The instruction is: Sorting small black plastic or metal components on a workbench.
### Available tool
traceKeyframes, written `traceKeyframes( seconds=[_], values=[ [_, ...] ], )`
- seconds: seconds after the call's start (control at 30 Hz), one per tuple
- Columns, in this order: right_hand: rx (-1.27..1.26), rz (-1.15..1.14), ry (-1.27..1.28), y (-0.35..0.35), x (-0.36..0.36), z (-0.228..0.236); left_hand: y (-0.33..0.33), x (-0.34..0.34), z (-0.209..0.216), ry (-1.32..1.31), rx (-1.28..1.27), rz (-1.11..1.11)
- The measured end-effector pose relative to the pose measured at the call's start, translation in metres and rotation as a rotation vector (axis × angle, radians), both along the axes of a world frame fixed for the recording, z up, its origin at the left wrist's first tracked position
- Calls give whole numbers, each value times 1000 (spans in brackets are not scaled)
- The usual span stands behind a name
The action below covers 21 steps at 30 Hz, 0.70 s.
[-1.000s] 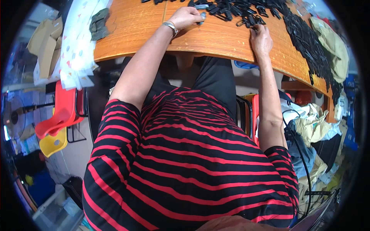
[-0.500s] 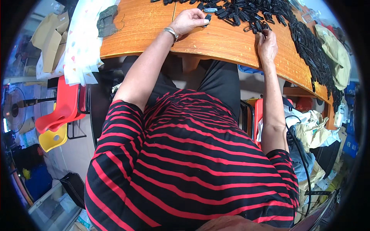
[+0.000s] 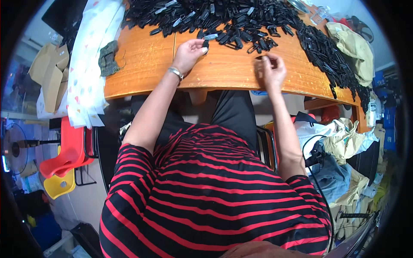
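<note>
A small black plastic part (image 3: 206, 44) is pinched between the thumb and forefinger of my left hand (image 3: 190, 54), just above the wooden table (image 3: 223, 71). Beside a grey-topped clip (image 3: 211, 37) at the near edge of the heap, that hand stays apart from it. My right hand (image 3: 274, 74) is closed, thumb against fingertips, on another dark piece (image 3: 260, 57); motion blurs it, so its shape is unclear. Right beyond these fingers lie loose black plastic clips (image 3: 262, 44), part of a big heap (image 3: 232, 17) along the far side.
More black clips (image 3: 320, 56) run in a thick band down the table's right side. Patterned white sheeting (image 3: 88, 64), a dark knitted cloth (image 3: 108, 59) and an open cardboard box (image 3: 53, 77) are at left. A red chair (image 3: 69, 146) stands lower left; brown paper (image 3: 344, 142) lies right.
The view has shifted, showing more of the heap. My right hand has drawn back from the clips with a dark piece in its fingers. My left hand keeps its black part.
</note>
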State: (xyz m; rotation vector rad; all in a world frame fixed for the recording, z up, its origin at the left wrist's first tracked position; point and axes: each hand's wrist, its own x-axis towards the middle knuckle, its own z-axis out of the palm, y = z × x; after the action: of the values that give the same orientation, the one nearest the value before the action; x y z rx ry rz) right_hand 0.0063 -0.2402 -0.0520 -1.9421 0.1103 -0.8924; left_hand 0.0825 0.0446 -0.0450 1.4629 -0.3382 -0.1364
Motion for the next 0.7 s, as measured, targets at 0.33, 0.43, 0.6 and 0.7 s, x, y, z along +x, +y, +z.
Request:
traceKeyframes(
  seconds=[0.33, 0.43, 0.6, 0.7],
  values=[
    [-628, 34, 328, 42, -35, 37, -16, -37, 12, 270, -152, -48],
    [-436, 164, 313, 59, -40, 50, -23, -45, 13, 267, -216, -112],
    [-121, 290, 97, 94, -50, 66, -31, -60, 17, 204, -219, -163],
    [-135, 312, 65, 97, -50, 64, -30, -66, 19, 191, -209, -184]
  ],
)
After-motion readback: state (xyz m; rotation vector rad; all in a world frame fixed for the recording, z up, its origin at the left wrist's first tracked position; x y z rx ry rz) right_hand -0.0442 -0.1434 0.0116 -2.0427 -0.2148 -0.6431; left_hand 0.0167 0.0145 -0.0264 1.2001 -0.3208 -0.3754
